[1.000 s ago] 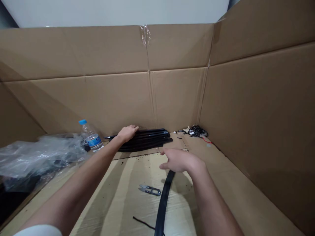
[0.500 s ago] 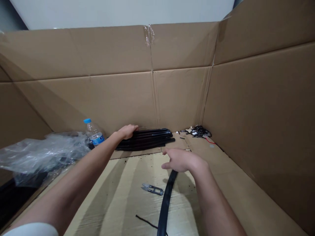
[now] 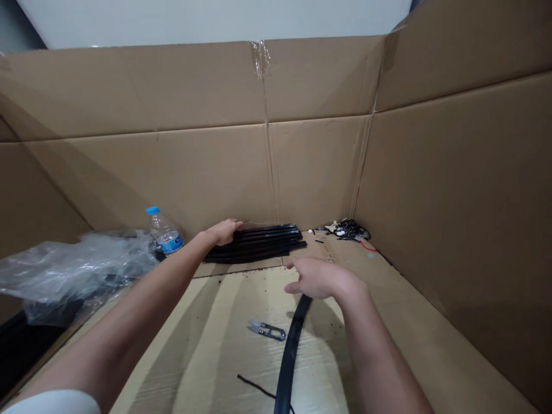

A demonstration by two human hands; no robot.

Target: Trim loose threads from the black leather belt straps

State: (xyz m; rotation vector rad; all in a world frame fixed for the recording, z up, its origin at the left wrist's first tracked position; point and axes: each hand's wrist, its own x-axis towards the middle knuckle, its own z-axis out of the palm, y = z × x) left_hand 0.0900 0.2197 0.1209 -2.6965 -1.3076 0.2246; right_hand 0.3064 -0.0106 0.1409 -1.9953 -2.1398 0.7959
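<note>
My left hand [image 3: 224, 230] reaches far forward and rests on the left end of a stack of long black strips [image 3: 263, 242] lying against the back cardboard wall; its fingers curl over the stack. My right hand [image 3: 317, 278] hovers closer in, fingers closed around the top end of a single black strip [image 3: 290, 352] that runs down toward the bottom edge of the view. A small pair of grey thread snips [image 3: 267, 329] lies on the cardboard just left of that strip.
Tall cardboard walls [image 3: 452, 190] enclose the work surface at the back and right. A water bottle with a blue cap [image 3: 163, 231] stands beside crumpled clear plastic wrap [image 3: 73, 267] at the left. A tangle of black wires [image 3: 349, 231] sits in the far corner. A thin black offcut [image 3: 256, 388] lies near me.
Both hands stay almost where they were; the view has shifted slightly. My right hand edged a little to the right with the strip.
</note>
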